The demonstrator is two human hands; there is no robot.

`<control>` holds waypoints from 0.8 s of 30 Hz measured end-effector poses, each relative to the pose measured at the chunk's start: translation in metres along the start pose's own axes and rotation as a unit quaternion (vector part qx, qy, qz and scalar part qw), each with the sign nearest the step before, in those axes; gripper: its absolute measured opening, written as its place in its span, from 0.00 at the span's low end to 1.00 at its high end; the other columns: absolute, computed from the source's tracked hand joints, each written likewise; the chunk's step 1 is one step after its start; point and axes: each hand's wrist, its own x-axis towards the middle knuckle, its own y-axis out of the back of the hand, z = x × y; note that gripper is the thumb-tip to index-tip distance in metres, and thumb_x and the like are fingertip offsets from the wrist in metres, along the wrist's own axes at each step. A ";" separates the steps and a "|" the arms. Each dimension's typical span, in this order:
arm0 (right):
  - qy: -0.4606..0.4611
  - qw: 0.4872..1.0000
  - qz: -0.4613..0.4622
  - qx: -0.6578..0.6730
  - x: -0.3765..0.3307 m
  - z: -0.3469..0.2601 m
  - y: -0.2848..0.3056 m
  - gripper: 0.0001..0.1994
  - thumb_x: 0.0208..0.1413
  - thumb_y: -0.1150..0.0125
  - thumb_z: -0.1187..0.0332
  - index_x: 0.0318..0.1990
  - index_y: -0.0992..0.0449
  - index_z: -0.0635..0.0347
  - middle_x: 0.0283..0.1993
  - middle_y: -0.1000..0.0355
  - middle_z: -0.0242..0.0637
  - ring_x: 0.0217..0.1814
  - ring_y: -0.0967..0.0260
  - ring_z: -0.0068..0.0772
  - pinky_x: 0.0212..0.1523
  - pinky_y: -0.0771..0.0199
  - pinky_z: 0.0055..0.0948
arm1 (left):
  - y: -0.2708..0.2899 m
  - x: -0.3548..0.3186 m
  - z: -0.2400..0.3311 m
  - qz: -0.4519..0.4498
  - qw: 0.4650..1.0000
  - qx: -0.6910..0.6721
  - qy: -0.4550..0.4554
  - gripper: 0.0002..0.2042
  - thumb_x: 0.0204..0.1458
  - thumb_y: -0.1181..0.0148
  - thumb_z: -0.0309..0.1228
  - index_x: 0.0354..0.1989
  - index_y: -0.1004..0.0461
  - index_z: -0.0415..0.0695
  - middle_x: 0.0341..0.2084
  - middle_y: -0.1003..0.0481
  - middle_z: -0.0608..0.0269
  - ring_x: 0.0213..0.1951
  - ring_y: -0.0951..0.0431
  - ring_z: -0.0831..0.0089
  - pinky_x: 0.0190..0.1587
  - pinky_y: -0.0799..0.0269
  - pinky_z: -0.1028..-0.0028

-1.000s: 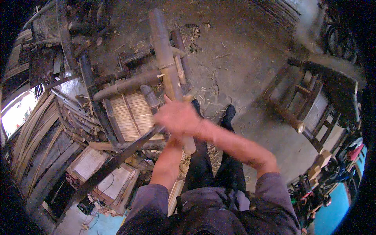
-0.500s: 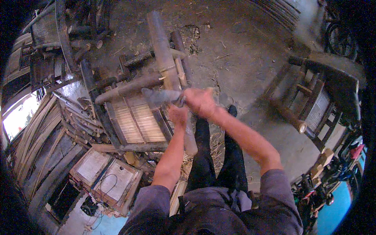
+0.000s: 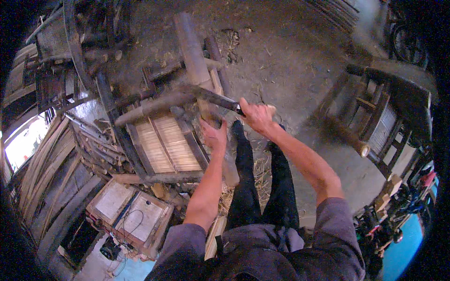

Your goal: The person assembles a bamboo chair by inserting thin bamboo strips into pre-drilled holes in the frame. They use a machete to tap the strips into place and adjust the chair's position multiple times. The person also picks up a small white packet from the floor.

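Note:
A thick bamboo pole (image 3: 191, 47) lies lengthwise in front of me, across a bamboo frame with a slatted panel (image 3: 174, 145). My left hand (image 3: 214, 134) is closed around the pole's nearer part, thumb and fingers curved over it. In my right hand (image 3: 257, 116) is a machete (image 3: 216, 98), gripped by its handle. The dark, broad blade points left and passes over the pole, just beyond my left hand. Motion blurs its tip, so I cannot tell whether it touches the wood.
A second bamboo frame piece (image 3: 375, 117) stands to the right. Bent bamboo strips (image 3: 42, 164) and stacked poles fill the left side, near a wooden box with a cable (image 3: 133, 210). Tools lie by a blue surface (image 3: 403, 248) at lower right. Shavings are scattered around my feet.
The machete and my right hand have moved slightly right and away from my left hand, and the blade now points farther up-left. My left hand's fingers have loosened a little.

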 end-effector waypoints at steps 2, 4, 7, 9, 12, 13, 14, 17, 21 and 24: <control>0.001 1.000 0.018 0.008 -0.005 -0.030 0.039 0.12 0.51 0.45 0.61 0.40 0.36 0.51 0.27 0.27 0.39 0.28 0.27 0.44 0.24 0.29 0.42 | 0.002 -0.002 0.001 -0.009 0.999 0.006 0.034 0.41 0.43 0.37 0.49 0.59 0.45 0.33 0.47 0.31 0.42 0.47 0.28 0.49 0.48 0.32 0.57; 0.065 0.994 0.079 0.042 -0.026 -0.072 0.040 0.11 0.48 0.43 0.63 0.36 0.37 0.54 0.25 0.28 0.39 0.28 0.28 0.45 0.24 0.31 0.42 | -0.010 -0.004 -0.019 -0.019 0.999 -0.042 -0.007 0.40 0.44 0.39 0.51 0.58 0.44 0.34 0.47 0.30 0.43 0.46 0.28 0.49 0.48 0.33 0.57; 0.285 0.920 0.229 0.138 -0.031 -0.150 0.088 0.08 0.45 0.46 0.70 0.34 0.35 0.52 0.26 0.32 0.35 0.31 0.29 0.41 0.28 0.31 0.38 | -0.034 -0.019 -0.044 -0.030 0.987 -0.146 -0.059 0.37 0.46 0.43 0.53 0.57 0.41 0.36 0.46 0.29 0.44 0.45 0.28 0.49 0.48 0.33 0.58; 0.285 0.938 0.151 0.127 -0.030 -0.162 0.078 0.11 0.51 0.50 0.63 0.41 0.32 0.50 0.32 0.29 0.35 0.36 0.28 0.41 0.36 0.28 0.39 | -0.039 -0.018 -0.047 -0.032 0.989 -0.122 -0.076 0.35 0.47 0.45 0.54 0.56 0.40 0.38 0.46 0.29 0.44 0.45 0.28 0.49 0.48 0.33 0.58; 0.155 0.977 0.075 0.125 -0.008 -0.074 0.016 0.14 0.55 0.52 0.58 0.48 0.35 0.49 0.34 0.26 0.37 0.35 0.27 0.42 0.34 0.27 0.42 | -0.038 0.001 -0.056 0.017 0.998 0.031 -0.057 0.33 0.49 0.48 0.56 0.55 0.38 0.40 0.45 0.28 0.45 0.44 0.28 0.49 0.49 0.34 0.58; 0.100 0.985 0.082 0.115 -0.006 -0.032 0.007 0.13 0.54 0.50 0.60 0.45 0.36 0.51 0.29 0.28 0.38 0.30 0.28 0.43 0.28 0.29 0.43 | -0.020 0.000 -0.029 0.021 0.999 -0.011 -0.034 0.37 0.43 0.41 0.53 0.56 0.39 0.37 0.46 0.29 0.46 0.47 0.29 0.51 0.49 0.34 0.60; 0.034 0.996 0.082 0.031 -0.007 -0.022 0.015 0.10 0.51 0.46 0.62 0.36 0.36 0.56 0.21 0.32 0.37 0.22 0.31 0.45 0.19 0.33 0.45 | 0.001 -0.003 -0.001 0.030 0.998 -0.054 -0.008 0.41 0.37 0.34 0.50 0.56 0.40 0.34 0.47 0.29 0.46 0.51 0.31 0.52 0.49 0.34 0.61; 0.096 0.992 0.057 0.065 -0.023 -0.072 0.044 0.12 0.56 0.52 0.62 0.47 0.38 0.49 0.32 0.25 0.41 0.26 0.26 0.45 0.23 0.28 0.46 | -0.021 0.001 -0.030 -0.018 0.993 -0.101 -0.062 0.42 0.40 0.36 0.50 0.58 0.43 0.33 0.47 0.30 0.44 0.50 0.31 0.50 0.49 0.34 0.60; 0.322 0.923 0.186 0.096 -0.026 -0.157 0.083 0.12 0.53 0.50 0.64 0.46 0.35 0.50 0.33 0.27 0.35 0.33 0.26 0.41 0.23 0.28 0.45 | -0.031 -0.025 -0.038 -0.021 0.987 -0.140 -0.070 0.42 0.42 0.38 0.52 0.59 0.45 0.33 0.48 0.30 0.43 0.50 0.30 0.49 0.50 0.34 0.60; 0.408 0.862 0.273 0.125 -0.009 -0.123 0.057 0.14 0.53 0.50 0.64 0.47 0.35 0.54 0.34 0.27 0.35 0.31 0.26 0.39 0.24 0.27 0.43 | -0.015 -0.013 -0.016 0.026 0.995 -0.044 -0.091 0.43 0.44 0.40 0.54 0.60 0.47 0.33 0.49 0.31 0.41 0.49 0.30 0.47 0.51 0.34 0.59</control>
